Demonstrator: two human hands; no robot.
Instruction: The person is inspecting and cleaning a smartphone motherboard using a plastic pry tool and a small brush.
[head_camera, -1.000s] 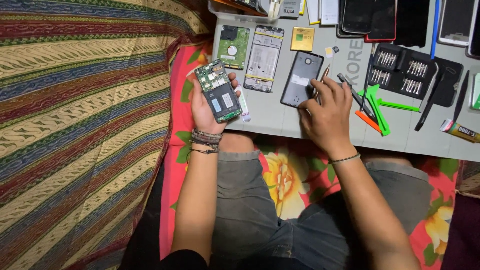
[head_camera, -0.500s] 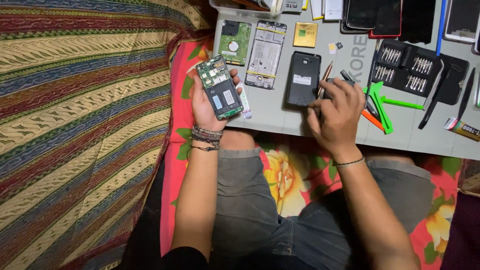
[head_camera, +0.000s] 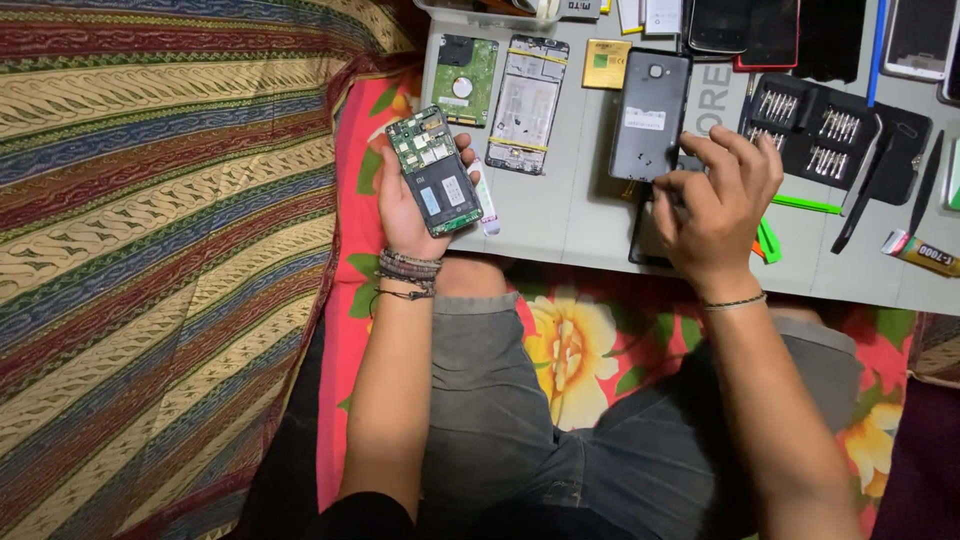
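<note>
Head view: the left hand (head_camera: 415, 205) wraps its fingers around an opened phone (head_camera: 435, 172) held off the grey mat's (head_camera: 560, 215) left edge, while the right hand's (head_camera: 715, 205) spread fingertips press a dark cover (head_camera: 645, 235) lying on the mat, so a loose one-handed grip could drop the bare circuit board.

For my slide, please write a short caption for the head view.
Left hand holds an opened phone; right hand rests on a dark phone cover on the grey table.
</note>
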